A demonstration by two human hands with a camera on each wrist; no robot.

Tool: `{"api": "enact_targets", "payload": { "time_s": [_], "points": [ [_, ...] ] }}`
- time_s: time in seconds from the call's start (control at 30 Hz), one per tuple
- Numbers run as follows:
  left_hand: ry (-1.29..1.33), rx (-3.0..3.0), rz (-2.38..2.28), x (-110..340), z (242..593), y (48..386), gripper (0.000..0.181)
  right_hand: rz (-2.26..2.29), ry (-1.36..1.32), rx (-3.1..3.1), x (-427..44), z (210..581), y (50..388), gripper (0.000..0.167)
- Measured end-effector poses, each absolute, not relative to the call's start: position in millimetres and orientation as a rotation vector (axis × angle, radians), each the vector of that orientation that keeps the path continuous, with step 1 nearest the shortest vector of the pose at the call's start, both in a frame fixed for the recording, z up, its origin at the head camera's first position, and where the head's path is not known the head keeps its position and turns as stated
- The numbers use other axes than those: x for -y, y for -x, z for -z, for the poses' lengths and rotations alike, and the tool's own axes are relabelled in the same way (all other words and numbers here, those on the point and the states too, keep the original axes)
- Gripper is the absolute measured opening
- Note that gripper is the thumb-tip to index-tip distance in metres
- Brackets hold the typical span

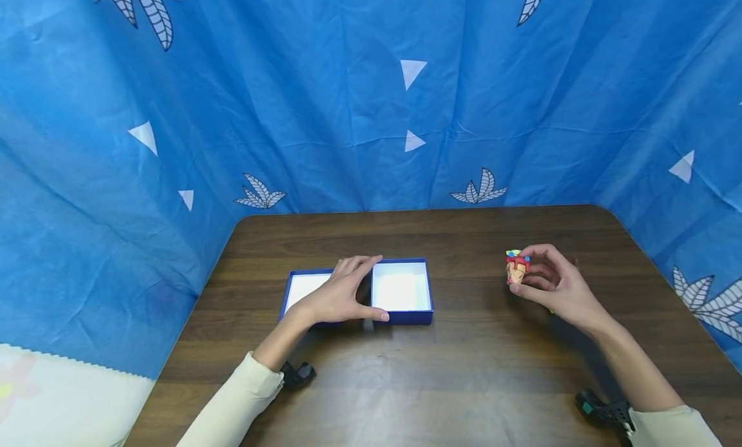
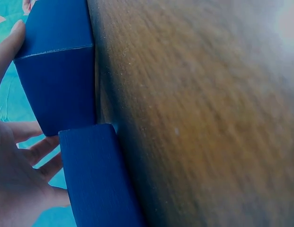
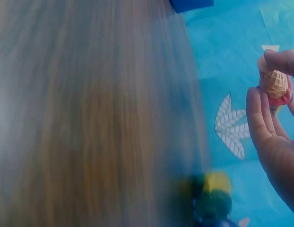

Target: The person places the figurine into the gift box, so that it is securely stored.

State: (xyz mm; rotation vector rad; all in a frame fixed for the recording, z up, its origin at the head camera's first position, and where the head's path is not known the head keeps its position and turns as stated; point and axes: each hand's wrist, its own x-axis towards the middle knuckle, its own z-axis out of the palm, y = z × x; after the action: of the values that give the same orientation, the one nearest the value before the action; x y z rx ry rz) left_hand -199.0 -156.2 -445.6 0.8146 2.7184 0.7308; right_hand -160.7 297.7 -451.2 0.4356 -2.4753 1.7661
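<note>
My left hand (image 1: 342, 295) spans the near left side of a blue open box (image 1: 402, 318) with a white inside. Its thumb lies at the box's front corner and its index finger at the back corner, gripping it. Beside it, partly under the hand, lies a second blue box part (image 1: 304, 286), shallower in the left wrist view. At the right, my right hand (image 1: 559, 286) pinches a small toy ice cream cone (image 1: 516, 268) between thumb and fingertips above the table. The cone (image 3: 274, 84) has a tan waffle pattern and a red top; blue and yellow bits show in the head view.
A blurred green and yellow object (image 3: 214, 196) stands on the brown wooden table (image 1: 464, 382) near the right hand, mostly hidden behind it in the head view. Blue curtain (image 1: 359, 99) with leaf prints surrounds the table's back and sides.
</note>
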Motion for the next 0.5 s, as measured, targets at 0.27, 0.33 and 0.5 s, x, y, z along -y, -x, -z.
{"api": "enact_targets", "payload": {
  "time_s": [0.27, 0.33, 0.5],
  "points": [
    [-0.811, -2.709, -0.744, 154.6, 444.2, 198.9, 0.121, -1.792, -0.5, 2.504, -272.9, 453.9, 168.9, 0.061],
    [-0.811, -2.709, -0.744, 154.4, 443.9, 199.0, 0.121, -1.793, -0.502, 2.511, -266.9, 454.4, 171.2, 0.061],
    [-0.801, -2.713, -0.734, 155.3, 443.2, 199.1, 0.121, -1.779, -0.525, 2.543, -252.7, 453.7, 176.2, 0.06]
  ]
}}
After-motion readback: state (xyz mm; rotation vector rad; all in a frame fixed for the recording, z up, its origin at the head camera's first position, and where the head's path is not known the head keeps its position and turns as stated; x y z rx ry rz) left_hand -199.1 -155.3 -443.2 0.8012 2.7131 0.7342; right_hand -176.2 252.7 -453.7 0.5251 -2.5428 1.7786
